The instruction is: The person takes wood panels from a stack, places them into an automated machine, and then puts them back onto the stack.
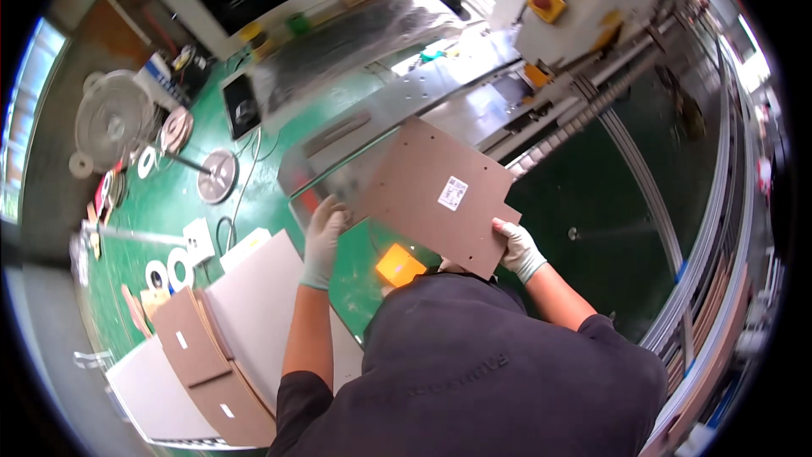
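Observation:
My right hand [518, 249], in a pale glove, grips the right edge of a flat brown board [423, 195], its thumb on the upper face. The board is tilted, with small holes near its edges, a notched corner and a white printed label [452, 193]. My left hand [326, 241], also gloved, is raised left of the board with its fingers curled. It is beside the edge of a clear glass-like sheet [351, 271]; whether the fingers hold that edge or something thin is not plain. Below the board an orange-yellow block [400, 266] shows.
A metal machine bed [423, 93] runs ahead, with a red stop button on a yellow box [546, 3] above. Stacked brown boards [190, 334] and pale panels [254, 288] lie at left. A standing fan [114, 123] is farther left. Aluminium rails [647, 178] line the right.

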